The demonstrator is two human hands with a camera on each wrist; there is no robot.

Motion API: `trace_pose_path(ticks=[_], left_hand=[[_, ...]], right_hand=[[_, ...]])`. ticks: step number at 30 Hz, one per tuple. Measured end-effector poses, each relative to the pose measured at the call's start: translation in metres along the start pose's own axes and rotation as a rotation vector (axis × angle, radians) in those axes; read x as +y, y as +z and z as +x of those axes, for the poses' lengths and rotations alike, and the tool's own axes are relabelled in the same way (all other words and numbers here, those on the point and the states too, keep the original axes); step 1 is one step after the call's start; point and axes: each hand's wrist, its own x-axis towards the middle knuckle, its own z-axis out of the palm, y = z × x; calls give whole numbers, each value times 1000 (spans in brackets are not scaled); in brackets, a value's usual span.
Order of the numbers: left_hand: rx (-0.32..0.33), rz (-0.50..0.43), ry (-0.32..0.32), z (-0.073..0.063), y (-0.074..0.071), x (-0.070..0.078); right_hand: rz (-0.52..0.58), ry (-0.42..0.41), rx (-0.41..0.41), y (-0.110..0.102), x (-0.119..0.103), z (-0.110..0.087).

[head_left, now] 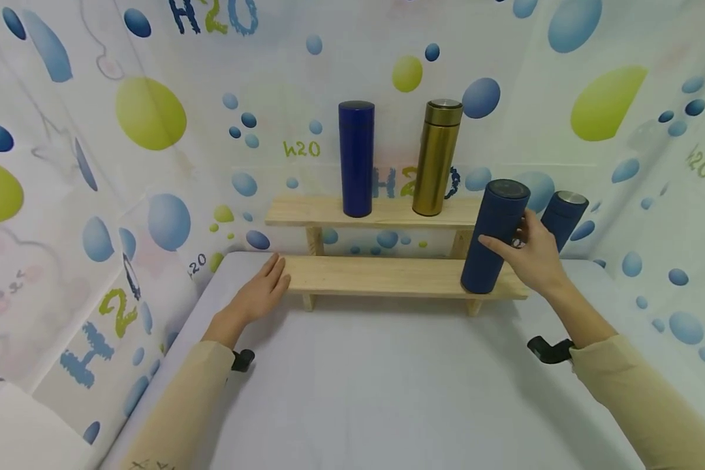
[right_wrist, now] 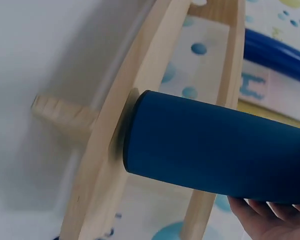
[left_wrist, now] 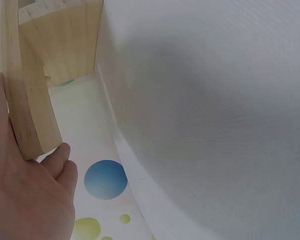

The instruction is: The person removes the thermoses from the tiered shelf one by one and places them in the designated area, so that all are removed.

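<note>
My right hand (head_left: 531, 251) holds a dark blue thermos (head_left: 496, 238), thumb on the near side and fingers around its right side. The bottle leans slightly, its base close over the right part of the lower wooden shelf (head_left: 376, 277); the right wrist view shows that base (right_wrist: 132, 132) right at the board. My left hand (head_left: 255, 294) rests against the left end of the same shelf, fingers extended. In the left wrist view its fingertips (left_wrist: 65, 160) lie at the board end. Behind my right hand stands another dark blue thermos (head_left: 566, 212) with a silver lid, partly hidden.
On the upper shelf (head_left: 299, 212) stand a glossy blue thermos (head_left: 357, 160) and a gold thermos (head_left: 437, 156). The two-tier rack sits at the back of a white-covered table (head_left: 352, 385). Patterned cloth walls (head_left: 294, 85) with dots enclose the back and sides.
</note>
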Motion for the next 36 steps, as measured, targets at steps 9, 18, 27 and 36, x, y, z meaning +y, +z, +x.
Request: trace_pose_path(ticks=[9,18,27,36], left_hand=[[-11,9,-7,2,-2,3],[-7,-5,-5,1,1,3],[-5,8,-9,-1,3,2],[-6,-5,-12,0,0,1]], right_hand=[[-43,42,42,-34,21,-12],[-93,134,62,-62,45,-19],[-74,206,143,-84,71,-23],[-149,314,202,-105,107,-19]])
